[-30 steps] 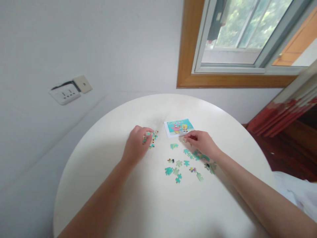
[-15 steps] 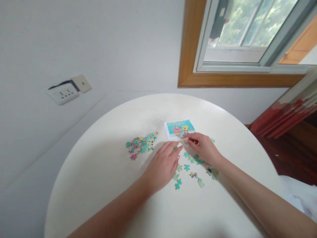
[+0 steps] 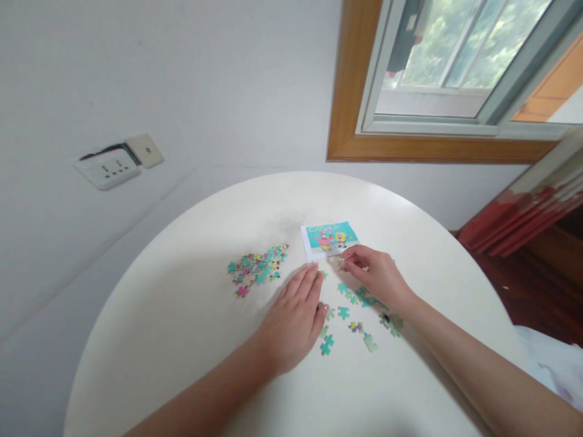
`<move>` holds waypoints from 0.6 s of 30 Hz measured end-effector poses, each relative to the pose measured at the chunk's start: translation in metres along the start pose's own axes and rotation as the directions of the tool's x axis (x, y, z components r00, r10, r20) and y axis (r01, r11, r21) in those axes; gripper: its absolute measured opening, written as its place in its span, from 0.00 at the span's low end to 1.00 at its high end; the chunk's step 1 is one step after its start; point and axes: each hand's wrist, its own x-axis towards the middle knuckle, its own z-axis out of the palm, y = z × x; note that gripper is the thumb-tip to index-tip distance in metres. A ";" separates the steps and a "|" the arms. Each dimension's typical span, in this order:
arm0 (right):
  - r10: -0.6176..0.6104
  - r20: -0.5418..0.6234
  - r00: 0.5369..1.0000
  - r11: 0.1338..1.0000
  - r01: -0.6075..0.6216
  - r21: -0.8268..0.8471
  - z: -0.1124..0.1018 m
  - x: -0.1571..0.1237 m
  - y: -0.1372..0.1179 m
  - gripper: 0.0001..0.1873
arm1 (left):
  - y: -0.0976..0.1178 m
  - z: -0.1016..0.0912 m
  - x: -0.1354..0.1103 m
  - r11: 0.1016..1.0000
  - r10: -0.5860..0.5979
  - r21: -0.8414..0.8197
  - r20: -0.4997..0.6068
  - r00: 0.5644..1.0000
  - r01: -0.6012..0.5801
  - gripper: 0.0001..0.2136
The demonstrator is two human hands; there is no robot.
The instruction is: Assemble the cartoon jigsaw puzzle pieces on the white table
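Observation:
My left hand [image 3: 296,315] lies flat on the round white table [image 3: 182,340], fingers stretched out, fingertips touching a teal puzzle piece [image 3: 320,275]. My right hand [image 3: 376,274] is closed in a pinch on a small puzzle piece [image 3: 340,262] just below the picture card [image 3: 328,238], which shows cartoon figures on teal. Several loose teal pieces [image 3: 345,313] lie between and under my hands. A heap of mixed coloured pieces [image 3: 257,269] sits to the left of my left hand, apart from it.
A wall with a socket plate [image 3: 109,167] rises behind the table. A wood-framed window [image 3: 410,145] is at the upper right. A red and white curtain [image 3: 523,206] hangs at the right, beside the table's edge.
My left hand left the heap of mixed pieces and moved right to lie flat by the loose teal pieces. My right hand stayed pinched below the card.

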 end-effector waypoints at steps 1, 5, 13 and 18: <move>0.012 -0.012 1.000 1.000 -0.013 -0.008 0.000 -0.001 0.000 0.07 | 0.000 0.000 0.000 1.000 0.001 0.005 -0.001 1.000 -0.001 0.24; 0.036 -0.029 0.999 0.999 -0.037 -0.019 0.002 -0.001 -0.001 0.05 | -0.002 0.002 0.001 0.999 0.011 0.034 -0.012 1.000 -0.011 0.24; 0.044 -0.021 0.999 0.999 -0.044 0.005 0.016 0.006 -0.002 0.06 | 0.000 0.002 0.002 0.998 0.028 0.063 -0.029 0.999 -0.026 0.23; 0.077 0.012 0.997 0.986 -0.074 -0.153 0.019 0.009 -0.004 0.07 | 0.000 0.002 0.003 0.998 0.017 0.055 -0.021 1.000 -0.016 0.23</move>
